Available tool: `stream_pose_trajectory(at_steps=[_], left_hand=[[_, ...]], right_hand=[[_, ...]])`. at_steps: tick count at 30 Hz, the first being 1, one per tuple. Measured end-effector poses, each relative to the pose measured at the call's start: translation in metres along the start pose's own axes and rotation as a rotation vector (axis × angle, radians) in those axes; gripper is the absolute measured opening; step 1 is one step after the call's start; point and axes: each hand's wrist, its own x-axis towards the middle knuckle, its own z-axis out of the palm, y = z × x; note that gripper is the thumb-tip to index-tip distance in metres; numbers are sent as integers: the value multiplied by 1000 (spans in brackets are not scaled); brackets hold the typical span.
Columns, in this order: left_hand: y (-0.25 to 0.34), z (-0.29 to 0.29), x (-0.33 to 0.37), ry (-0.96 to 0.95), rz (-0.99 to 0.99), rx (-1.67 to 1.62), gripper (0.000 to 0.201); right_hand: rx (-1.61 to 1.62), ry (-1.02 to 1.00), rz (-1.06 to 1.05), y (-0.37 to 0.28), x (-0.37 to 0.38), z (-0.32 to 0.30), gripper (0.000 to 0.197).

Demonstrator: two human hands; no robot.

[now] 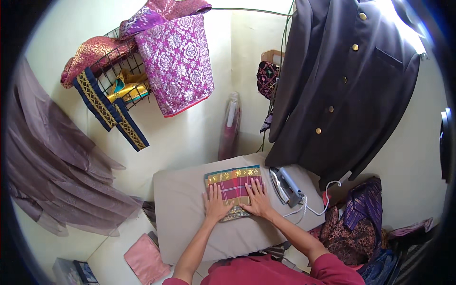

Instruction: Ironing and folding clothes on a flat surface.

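Observation:
A folded woven cloth [232, 183], maroon with gold motifs, white lines and a teal far edge, lies on a padded grey-beige ironing board [180, 228]. My left hand [217, 204] rests flat on its left side, fingers stretched forward. Across from it, my right hand [257, 198] lies flat on the right side with fingers spread. Both thumbs point inward over the near part of the cloth, where a patterned lower layer shows. To the right of the cloth is a clothes iron [287, 186] with a pale blue-grey handle and a white cord.
A dark jacket [346, 85] with gold buttons hangs over the board's right far corner. Purple brocade [175, 64] drapes from a wire basket [124, 66] on the wall. A sheer mauve curtain [57, 161] hangs left. Piled fabrics [351, 232] lie right; folded pink cloth [146, 260] lies lower left.

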Motion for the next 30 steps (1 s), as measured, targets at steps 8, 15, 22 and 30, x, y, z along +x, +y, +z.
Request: stream_pose_trajectory(at_steps=[8,15,22,30], left_hand=[[-3,-3,3,-52,17,6,106],[19,-31,20,-98,20,-46,102],[109,-16,73,49,476,-205,66],[172,16,109,150,582,-245,48]], right_hand=[[-43,-6,-17,3,2,2,91],[60,6,44,19,6,-63,77],[-157,232,258,78,3,-105,80],[23,-61,347,93,-14,-101,54]])
